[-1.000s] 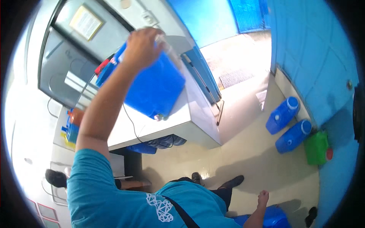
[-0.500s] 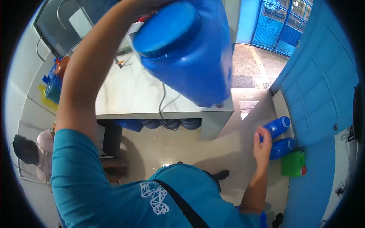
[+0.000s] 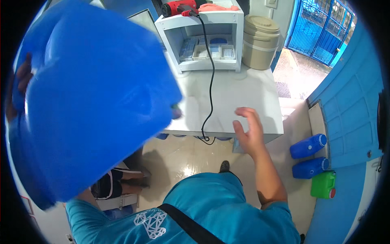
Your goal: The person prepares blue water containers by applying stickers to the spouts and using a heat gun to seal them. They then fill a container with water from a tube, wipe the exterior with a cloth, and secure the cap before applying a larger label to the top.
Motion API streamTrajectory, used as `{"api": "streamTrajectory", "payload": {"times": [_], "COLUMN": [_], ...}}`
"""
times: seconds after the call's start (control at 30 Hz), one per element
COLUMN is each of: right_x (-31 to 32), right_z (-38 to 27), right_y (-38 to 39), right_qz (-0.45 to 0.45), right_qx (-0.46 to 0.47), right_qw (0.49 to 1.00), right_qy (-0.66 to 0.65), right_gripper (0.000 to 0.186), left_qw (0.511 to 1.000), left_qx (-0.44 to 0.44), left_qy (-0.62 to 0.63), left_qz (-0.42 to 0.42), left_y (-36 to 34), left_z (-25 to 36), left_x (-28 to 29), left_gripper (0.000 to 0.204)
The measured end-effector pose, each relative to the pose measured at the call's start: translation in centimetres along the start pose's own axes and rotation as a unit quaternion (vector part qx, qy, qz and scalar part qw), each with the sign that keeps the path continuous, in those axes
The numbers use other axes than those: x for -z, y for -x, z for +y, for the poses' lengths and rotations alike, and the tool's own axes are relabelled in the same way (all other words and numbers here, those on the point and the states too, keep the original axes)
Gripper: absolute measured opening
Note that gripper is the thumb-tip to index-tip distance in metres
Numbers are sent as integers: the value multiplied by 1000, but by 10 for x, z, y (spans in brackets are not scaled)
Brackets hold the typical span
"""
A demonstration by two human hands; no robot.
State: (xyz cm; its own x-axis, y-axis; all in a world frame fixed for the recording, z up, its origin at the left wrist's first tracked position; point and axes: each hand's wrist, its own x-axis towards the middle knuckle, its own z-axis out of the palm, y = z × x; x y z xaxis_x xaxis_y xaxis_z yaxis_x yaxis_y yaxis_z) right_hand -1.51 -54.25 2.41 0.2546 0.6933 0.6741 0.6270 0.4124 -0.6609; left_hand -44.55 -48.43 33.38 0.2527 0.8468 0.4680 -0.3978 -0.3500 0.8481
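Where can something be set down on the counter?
Between the black cord and the right edge of the counter, before the bucket. The shelf crowds the back, the blue jug hides the left, the right hand hangs near the front.

Red tool atop shelf, beige bucket beside.

The jug is of smooth plastic, slightly glossy. The bucket looks like matt plastic, the shirt is matt cloth, the gate painted metal, the floor shiny.
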Motion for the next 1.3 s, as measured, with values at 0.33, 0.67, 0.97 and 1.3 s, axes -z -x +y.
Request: {"api": "streamTrajectory", "payload": {"times": [0.33, 0.67, 0.97, 1.3], "right_x": [-101, -196, -254, -276], "right_z": [29, 69, 53, 34], "right_y": [-75, -157, -164, -155], "right_qz": [-150, -485, -261, -198], "right_qx": [-123, -437, -412, -442], "right_qw": [950, 678, 793, 765], "right_qy": [-244, -338, -364, -424], "right_gripper": [22, 93, 77, 82], "left_qw": [980, 894, 874, 855], "left_qx": [-16, -46, -150, -191], "left_qy": [-195, -440, -433, -437], "left_qz": [24, -76, -162, -204], "left_y": [-67, -56, -96, -112], "left_z": [-146, -309, -341, -323], "left_x": [-16, -3, 39, 58], "left_gripper": [52, 39, 48, 51]}}
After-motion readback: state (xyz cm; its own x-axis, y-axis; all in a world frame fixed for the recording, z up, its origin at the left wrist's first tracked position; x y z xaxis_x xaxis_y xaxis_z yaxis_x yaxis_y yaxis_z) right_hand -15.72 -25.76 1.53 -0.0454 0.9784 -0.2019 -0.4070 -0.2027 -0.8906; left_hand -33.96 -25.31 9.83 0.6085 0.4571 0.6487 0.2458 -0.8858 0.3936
